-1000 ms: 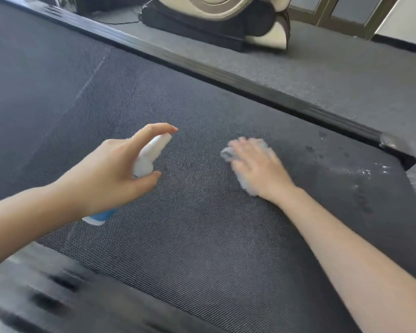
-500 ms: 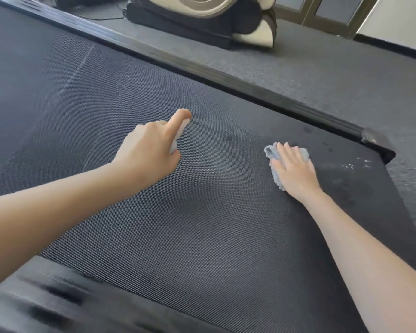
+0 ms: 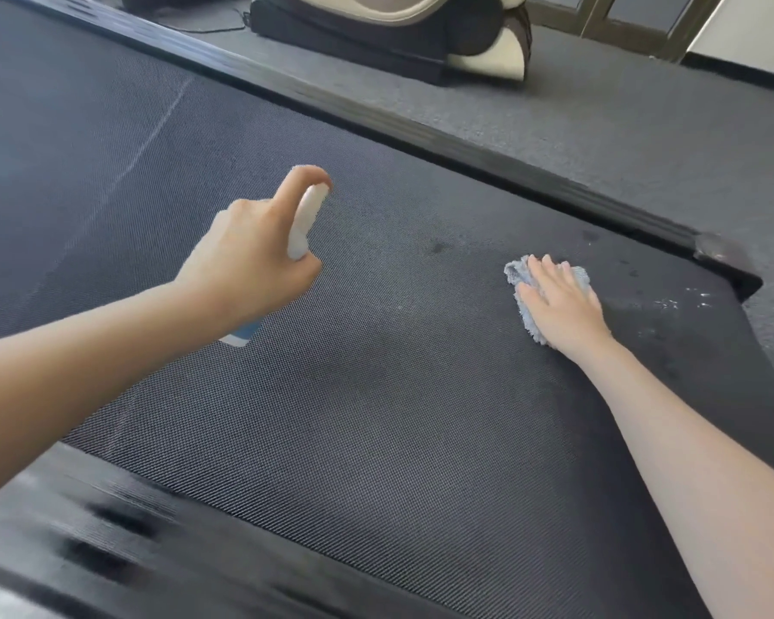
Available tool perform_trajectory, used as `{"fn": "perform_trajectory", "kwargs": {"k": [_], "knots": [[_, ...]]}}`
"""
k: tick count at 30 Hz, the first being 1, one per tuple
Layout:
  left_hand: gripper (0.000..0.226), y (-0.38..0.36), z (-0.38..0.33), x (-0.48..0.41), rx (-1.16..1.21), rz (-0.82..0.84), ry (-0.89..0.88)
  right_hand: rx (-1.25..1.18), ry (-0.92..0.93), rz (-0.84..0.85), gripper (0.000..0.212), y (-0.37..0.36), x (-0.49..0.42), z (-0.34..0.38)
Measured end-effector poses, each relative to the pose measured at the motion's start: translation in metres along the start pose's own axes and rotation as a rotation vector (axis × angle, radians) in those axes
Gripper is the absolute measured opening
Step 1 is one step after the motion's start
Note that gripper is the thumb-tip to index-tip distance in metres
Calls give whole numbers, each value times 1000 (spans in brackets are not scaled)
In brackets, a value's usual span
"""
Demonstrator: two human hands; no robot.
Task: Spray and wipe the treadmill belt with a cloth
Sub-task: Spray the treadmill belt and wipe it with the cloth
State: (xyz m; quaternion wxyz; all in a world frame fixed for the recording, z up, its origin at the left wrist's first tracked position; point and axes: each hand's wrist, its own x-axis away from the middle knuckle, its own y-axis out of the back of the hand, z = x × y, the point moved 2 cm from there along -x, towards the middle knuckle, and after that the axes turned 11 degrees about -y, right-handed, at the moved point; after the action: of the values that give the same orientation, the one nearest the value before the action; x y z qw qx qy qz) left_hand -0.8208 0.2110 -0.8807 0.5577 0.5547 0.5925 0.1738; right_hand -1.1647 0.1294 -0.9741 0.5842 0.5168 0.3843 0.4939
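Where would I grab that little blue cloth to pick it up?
Probably pinch the fluffy corner of the cloth that pokes out left of the right hand, coming from above. It lies flat on the treadmill belt, and the hand covers the rest.

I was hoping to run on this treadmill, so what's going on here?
A person is cleaning the treadmill belt. Their left hand grips a small spray bottle above the belt, with the index finger on top of its nozzle. Their right hand presses flat on a light blue cloth lying on the belt near its far right corner. A few droplets glisten just beyond the cloth, so that end looks wet.
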Motion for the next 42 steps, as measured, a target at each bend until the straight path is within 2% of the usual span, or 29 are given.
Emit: {"fn": "perform_trajectory", "kwargs": {"k": [2,5,9,12,15,18,21,23,25,29,30,33,34,37,42], "knots": [[58,5,-2,1,61,42,-4,-23,19,13,51,6,4,13],[61,8,-8,4,99,71,-29,-26,166,53,48,11,27,61],[65,11,-13,5,112,86,-22,62,756,-40,43,-3,118,136],[65,13,-14,6,88,96,-37,-36,898,103,54,-23,181,146],[67,13,-13,10,57,106,-49,9,908,52,56,-25,178,136],[68,13,-11,14,58,108,-33,11,793,-8,55,-15,124,126],[66,13,-10,18,72,124,-31,39,498,-113,50,-4,50,85],[63,15,-9,19,83,126,-26,59,232,-31,51,0,7,42],[61,19,-9,20,90,116,-30,66,87,18,53,1,-10,18],[61,24,-7,22,113,87,-39,56,149,-44,45,-5,5,22],[61,25,-7,23,119,85,-41,48,212,-22,46,-6,18,25],[61,25,-6,26,136,88,-48,-20,565,92,60,-3,82,34],[61,24,-7,27,138,93,-54,-4,613,109,61,-4,106,36],[61,20,-8,27,135,96,-67,32,646,107,60,-9,152,44],[61,17,-11,25,130,108,-73,70,648,79,62,-13,117,89]]}}
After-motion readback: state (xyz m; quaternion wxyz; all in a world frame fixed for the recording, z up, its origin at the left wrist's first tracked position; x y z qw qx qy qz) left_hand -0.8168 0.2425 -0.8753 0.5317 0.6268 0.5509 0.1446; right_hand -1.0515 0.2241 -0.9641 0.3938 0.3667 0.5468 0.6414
